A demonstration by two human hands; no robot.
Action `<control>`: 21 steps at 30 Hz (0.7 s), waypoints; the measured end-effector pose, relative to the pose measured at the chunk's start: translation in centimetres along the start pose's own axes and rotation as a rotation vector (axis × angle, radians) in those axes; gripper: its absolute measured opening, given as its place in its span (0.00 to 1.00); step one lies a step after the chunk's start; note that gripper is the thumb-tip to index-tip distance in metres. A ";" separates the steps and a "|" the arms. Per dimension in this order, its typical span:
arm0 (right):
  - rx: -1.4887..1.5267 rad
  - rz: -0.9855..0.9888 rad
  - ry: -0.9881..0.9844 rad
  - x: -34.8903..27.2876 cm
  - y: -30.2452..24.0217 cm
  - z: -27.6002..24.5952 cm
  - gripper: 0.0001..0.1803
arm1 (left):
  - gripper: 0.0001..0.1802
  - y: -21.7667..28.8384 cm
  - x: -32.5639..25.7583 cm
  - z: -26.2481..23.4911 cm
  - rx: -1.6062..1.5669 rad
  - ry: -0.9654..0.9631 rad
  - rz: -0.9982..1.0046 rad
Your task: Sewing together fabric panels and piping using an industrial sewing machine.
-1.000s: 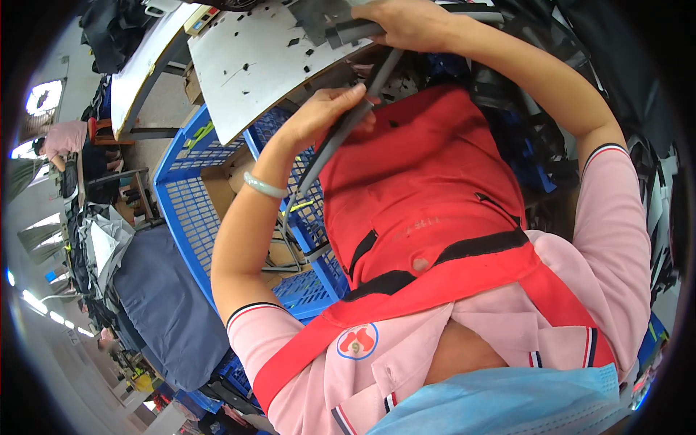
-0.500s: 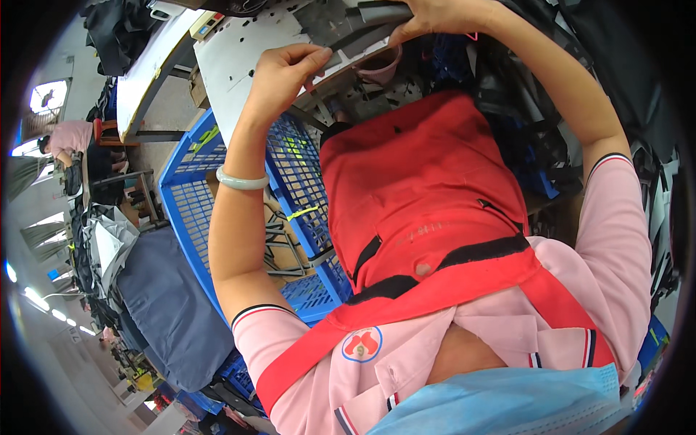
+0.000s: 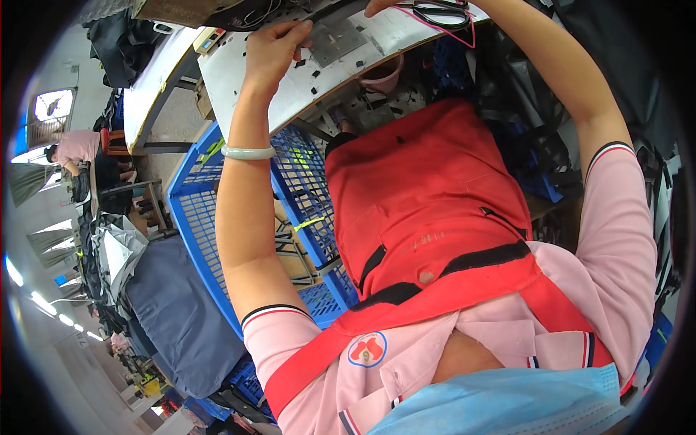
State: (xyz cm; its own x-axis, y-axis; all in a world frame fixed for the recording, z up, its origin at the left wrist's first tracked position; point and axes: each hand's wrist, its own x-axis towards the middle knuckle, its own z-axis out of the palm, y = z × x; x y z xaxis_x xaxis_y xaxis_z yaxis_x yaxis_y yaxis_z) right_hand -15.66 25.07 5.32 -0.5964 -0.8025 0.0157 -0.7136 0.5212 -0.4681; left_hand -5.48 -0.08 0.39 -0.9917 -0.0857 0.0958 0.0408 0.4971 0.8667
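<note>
Two hands are raised to a grey work table (image 3: 304,87) at the top of the view.

A flat grey metal plate (image 3: 335,40) is pinched at its left edge by the bent fingers of the left hand (image 3: 272,45); the plate lies on the table top. The right hand (image 3: 380,6) is cut off by the upper rim, so its fingers cannot be judged. Black-handled scissors (image 3: 435,9) lie just beside it. A blue plastic crate (image 3: 217,210) stands below the table, at the left arm.
</note>
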 end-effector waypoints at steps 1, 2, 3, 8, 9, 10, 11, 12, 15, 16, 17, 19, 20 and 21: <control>-0.091 -0.026 0.108 0.4 1.0 0.7 0.36 | 0.16 0.0 0.2 0.0 -0.019 -0.004 0.008; -0.182 -0.057 0.213 0.6 0.9 1.0 0.37 | 0.16 -0.2 0.4 -0.1 -0.018 -0.004 0.006; -0.179 -0.057 0.212 0.8 1.1 0.8 0.37 | 0.16 -0.3 0.6 -0.2 -0.027 -0.011 0.025; -0.064 -0.009 0.069 1.3 0.8 -0.7 0.38 | 0.16 -1.8 2.2 -0.7 -0.007 -0.033 0.088; -0.063 -0.015 0.067 1.5 0.7 -0.7 0.38 | 0.16 -2.3 2.6 -0.8 -0.053 -0.024 0.069; -0.029 0.018 0.045 1.7 0.6 -0.9 0.38 | 0.15 -2.8 3.0 -1.0 -0.099 -0.015 0.050; 0.003 0.054 0.022 1.9 0.7 -0.9 0.38 | 0.15 -3.0 3.4 -0.8 -0.099 -0.011 0.048; 0.014 0.064 0.074 1.9 0.8 -0.5 0.38 | 0.12 -3.2 3.7 -0.5 -0.200 0.019 -0.042; -0.075 0.004 0.176 1.0 0.5 0.5 0.36 | 0.12 -4.4 3.1 -1.0 -0.307 0.074 -0.041; -0.082 0.031 0.171 0.5 0.4 0.3 0.34 | 0.15 -4.9 2.7 -1.5 -0.306 0.095 0.054; -0.082 0.034 0.162 -0.4 -0.4 0.7 0.34 | 0.15 -5.1 2.2 -1.9 -0.313 0.096 0.048; -0.120 0.009 0.129 -2.4 -1.7 1.5 0.34 | 0.16 -4.5 0.9 -2.3 0.202 0.100 0.176; -0.256 -0.119 0.002 -3.0 -3.1 3.3 0.35 | 0.17 -3.4 0.0 -1.9 0.258 -0.004 0.077; -0.130 -0.409 0.301 -3.2 -1.3 9.6 0.18 | 0.19 -2.7 -0.3 -1.1 0.160 -0.120 0.002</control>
State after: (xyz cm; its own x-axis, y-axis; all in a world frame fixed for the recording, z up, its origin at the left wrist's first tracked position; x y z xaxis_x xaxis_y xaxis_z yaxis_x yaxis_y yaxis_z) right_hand -9.31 24.22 -2.59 -0.3247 -0.8390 0.4366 -0.9388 0.2296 -0.2569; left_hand -5.19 -2.39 -1.46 -0.9994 0.0145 0.0298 0.0323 0.6289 0.7768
